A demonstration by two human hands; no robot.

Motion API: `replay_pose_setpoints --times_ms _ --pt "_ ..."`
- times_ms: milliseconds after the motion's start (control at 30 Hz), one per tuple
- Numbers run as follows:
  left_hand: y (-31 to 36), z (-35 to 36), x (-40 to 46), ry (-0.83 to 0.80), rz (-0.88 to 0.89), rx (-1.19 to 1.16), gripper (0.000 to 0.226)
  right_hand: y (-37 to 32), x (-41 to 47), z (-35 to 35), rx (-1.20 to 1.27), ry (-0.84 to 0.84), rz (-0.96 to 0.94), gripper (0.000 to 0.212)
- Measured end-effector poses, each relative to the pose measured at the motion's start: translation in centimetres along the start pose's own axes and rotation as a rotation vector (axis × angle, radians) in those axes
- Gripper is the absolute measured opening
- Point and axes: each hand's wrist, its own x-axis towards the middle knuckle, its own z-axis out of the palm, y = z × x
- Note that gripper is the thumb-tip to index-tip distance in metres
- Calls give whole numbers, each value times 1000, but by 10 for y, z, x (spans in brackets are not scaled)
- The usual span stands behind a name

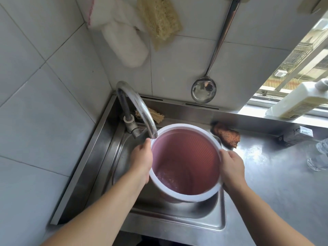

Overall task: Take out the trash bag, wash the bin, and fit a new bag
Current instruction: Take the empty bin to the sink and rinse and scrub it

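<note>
A round pink bin (188, 157) with a white rim is held upright over the steel sink (177, 215). A little water lies in its bottom. My left hand (142, 162) grips the left side of the rim, thumb near the top edge. My right hand (231, 167) grips the right side of the rim. The curved metal tap (136, 107) ends just above the bin's upper-left rim. No trash bag is in view.
A brown scouring pad (226, 134) lies on the steel counter (276, 183) behind the bin. A loofah piece (156, 115) sits behind the tap. A ladle (204, 90), cloths and a loofah hang on the tiled wall. A white bottle (300, 102) stands on the window sill.
</note>
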Motion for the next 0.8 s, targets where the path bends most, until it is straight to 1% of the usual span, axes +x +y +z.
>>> replay_pose_setpoints --times_ms 100,200,267,367,433,533,600,700,800 --pt "11 -3 6 7 -9 -54 47 -13 7 9 30 3 -14 37" --pt "9 -22 14 64 2 -36 41 -17 -3 29 53 -32 -23 34" --pt "1 -31 15 62 -18 -22 43 -9 -12 35 56 -60 -2 30" --pt "-13 -26 8 66 -38 -5 46 8 -11 25 9 -68 28 28" --pt "-17 -15 2 39 -40 -12 44 11 -3 15 -9 -56 38 30" --pt "-11 -8 1 20 -63 -53 39 1 9 12 -10 -38 3 31" --pt "-6 -15 5 52 -50 -70 37 -10 9 21 -6 -39 -34 31" --pt "-5 -35 15 114 -8 -42 41 -17 -5 41 6 -69 -72 30" --pt "-15 -45 18 118 -11 -29 42 -4 -18 47 4 -80 -66 31"
